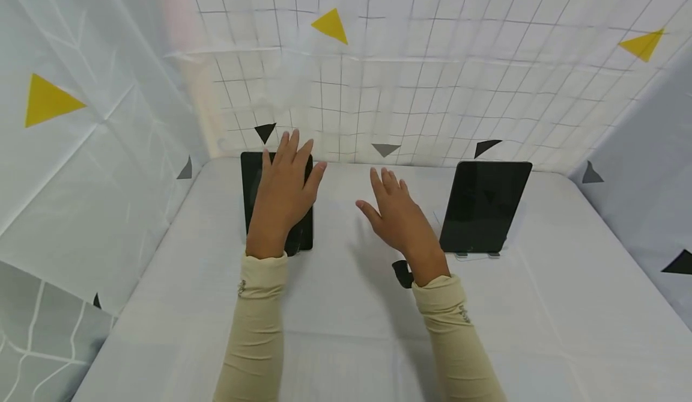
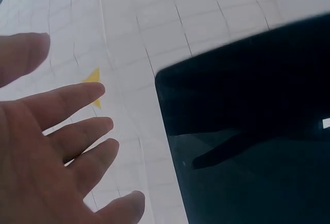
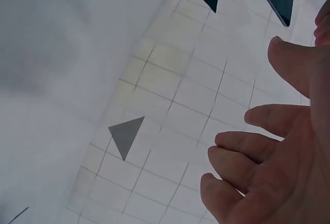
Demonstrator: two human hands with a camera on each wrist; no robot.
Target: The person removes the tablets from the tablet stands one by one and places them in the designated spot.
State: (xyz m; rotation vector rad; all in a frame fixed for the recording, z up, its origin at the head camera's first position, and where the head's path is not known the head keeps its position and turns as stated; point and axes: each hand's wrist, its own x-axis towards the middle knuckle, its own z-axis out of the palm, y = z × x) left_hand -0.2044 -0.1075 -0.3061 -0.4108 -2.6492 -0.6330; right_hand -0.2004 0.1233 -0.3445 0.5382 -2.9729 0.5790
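A black tablet (image 1: 250, 179) stands at the back left of the white table, leaning back. In the head view my left hand (image 1: 286, 185) overlaps its screen, fingers straight and slightly spread. The left wrist view shows that hand's palm holding nothing, with a gap between its fingertips and the tablet's edge (image 2: 170, 110); a dark reflection crosses the screen. My right hand (image 1: 400, 216) hovers between this tablet and a second black tablet (image 1: 486, 207) at the right, its fingers extended and thumb apart, holding nothing.
Small clear stand feet (image 1: 461, 256) show under the right tablet. Behind the white table (image 1: 346, 306) hangs a white sheet with a grid (image 1: 400, 71). Yellow triangles (image 1: 331, 26) and black or grey triangles mark the surrounding sheets. A small black piece (image 1: 402, 274) sits by my right wrist.
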